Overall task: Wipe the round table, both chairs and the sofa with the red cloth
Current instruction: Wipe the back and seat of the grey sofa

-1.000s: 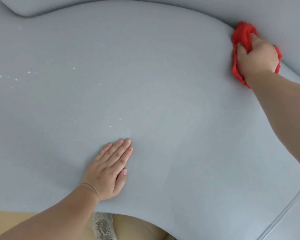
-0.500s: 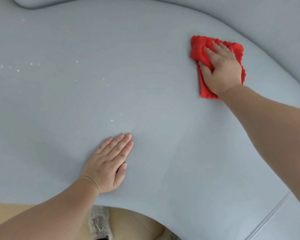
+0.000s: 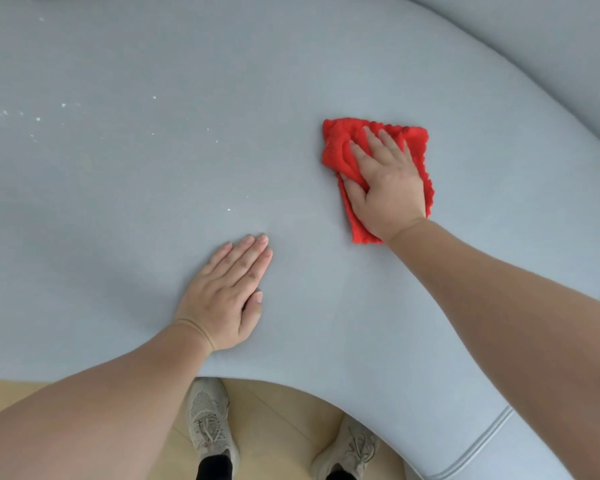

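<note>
The grey sofa seat (image 3: 153, 188) fills most of the view. A red cloth (image 3: 338, 150) lies flat on it, right of the middle. My right hand (image 3: 387, 181) presses down on the cloth with straight, spread fingers and covers its centre. My left hand (image 3: 227, 296) rests flat on the seat near the front edge, fingers together, holding nothing. Small white specks (image 3: 35, 117) dot the fabric at the left.
The sofa's backrest (image 3: 551, 50) rises at the upper right. A piped seam (image 3: 478, 441) runs along the lower right edge. Below the seat's front edge I see a tan floor (image 3: 284, 410) and my two grey shoes (image 3: 208, 420).
My right hand has dragged the red cloth from the far right near the backrest toward me and to the left. The left hand has stayed planted on the seat.
</note>
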Available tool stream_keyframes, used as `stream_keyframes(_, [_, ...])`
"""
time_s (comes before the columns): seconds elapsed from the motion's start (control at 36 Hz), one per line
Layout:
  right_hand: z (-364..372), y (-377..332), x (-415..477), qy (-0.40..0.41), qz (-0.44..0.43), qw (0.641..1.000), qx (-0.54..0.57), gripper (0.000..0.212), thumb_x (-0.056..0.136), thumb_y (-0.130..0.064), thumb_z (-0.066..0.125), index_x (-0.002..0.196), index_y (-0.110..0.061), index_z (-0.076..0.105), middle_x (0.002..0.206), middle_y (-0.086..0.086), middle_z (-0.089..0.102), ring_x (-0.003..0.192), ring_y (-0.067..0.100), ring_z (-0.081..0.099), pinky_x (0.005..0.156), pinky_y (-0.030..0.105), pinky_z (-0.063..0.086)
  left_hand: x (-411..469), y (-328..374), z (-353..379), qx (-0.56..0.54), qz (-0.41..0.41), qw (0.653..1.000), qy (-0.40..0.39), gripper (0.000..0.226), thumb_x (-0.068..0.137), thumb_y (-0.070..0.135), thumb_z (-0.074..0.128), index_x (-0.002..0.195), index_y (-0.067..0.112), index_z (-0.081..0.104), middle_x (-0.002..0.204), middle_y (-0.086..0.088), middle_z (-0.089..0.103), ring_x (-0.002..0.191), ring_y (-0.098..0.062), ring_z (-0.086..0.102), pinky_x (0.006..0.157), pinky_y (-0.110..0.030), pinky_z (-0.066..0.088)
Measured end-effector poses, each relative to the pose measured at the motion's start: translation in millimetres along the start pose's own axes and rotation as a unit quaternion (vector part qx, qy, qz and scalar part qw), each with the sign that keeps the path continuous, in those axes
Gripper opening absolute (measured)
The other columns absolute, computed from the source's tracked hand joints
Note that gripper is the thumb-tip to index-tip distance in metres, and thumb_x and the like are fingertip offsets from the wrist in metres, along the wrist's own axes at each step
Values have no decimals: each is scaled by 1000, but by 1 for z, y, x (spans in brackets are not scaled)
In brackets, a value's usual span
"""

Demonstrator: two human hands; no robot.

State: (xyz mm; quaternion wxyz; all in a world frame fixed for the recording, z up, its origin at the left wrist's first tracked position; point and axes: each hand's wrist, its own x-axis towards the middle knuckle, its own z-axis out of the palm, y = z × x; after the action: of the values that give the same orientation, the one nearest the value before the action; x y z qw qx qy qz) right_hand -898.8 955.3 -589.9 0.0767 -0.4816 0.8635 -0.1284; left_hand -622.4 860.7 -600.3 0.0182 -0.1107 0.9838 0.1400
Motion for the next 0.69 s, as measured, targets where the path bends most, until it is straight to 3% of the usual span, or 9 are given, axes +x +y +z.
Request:
stream_keyframes(0.5, [29,-84,-144,27,-3,1000,-14,47,89,-35,47,126,-11,63,139,16,53,131,37,46,111,55,33,-2,7,-9,8,-7,1000,-5,58,86,25,35,138,-1,43,147,-15,37,137,-27,31,115,-39,17])
stream_keyframes(0.69, [34,-108,-189,18,18,999,-21,46,91,-36,47,127,-11,62,140,16,52,132,36,46,110,55,34,-14,4,-24,-32,-42,999,10,51,88,20,34,130,-4,51,140,-19,46,129,-31,44,113,-36,20])
